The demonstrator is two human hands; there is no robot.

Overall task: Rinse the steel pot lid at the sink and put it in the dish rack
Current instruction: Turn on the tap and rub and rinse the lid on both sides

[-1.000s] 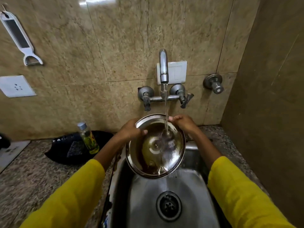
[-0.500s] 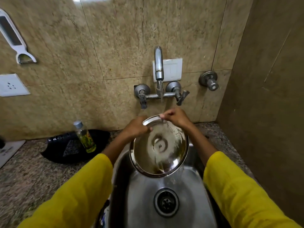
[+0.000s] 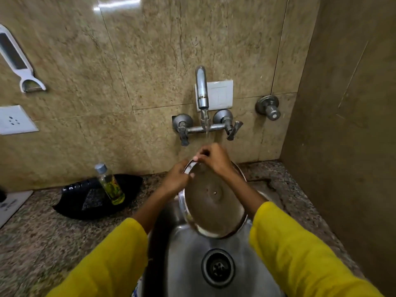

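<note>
The steel pot lid (image 3: 214,200) is up on edge over the sink (image 3: 188,254), tilted so its inner face looks back at the camera, small centre rivet showing, lower rim hanging above the basin and the drain (image 3: 218,267). Both hands are on the upper rim. The left hand (image 3: 175,179) has the rim's left shoulder, fingers curled over the edge and closed on it. The right hand (image 3: 212,157) sits on the very top, fingertips bunched and pinching the rim, and the stream from the tap (image 3: 201,88) comes down right about where those knuckles are.

How will it handle? Thin stamped steel by the look of it, so light and stiff, nothing to bend or break, though it would likely clang and dent if dropped into the basin. The trouble is the wet: a polished surface with water on it is probably slick, and a bare edge pinch gives little purchase. The rim seems the sensible hold, two hands well apart around it; the knob must be on the far face, hidden here.

Outward now: speckled granite counter (image 3: 42,232) on the left, a black tray (image 3: 94,198) with a small bottle (image 3: 110,185) standing on it, a peeler (image 3: 19,65) hanging on the tiled wall. No dish rack is in view.
</note>
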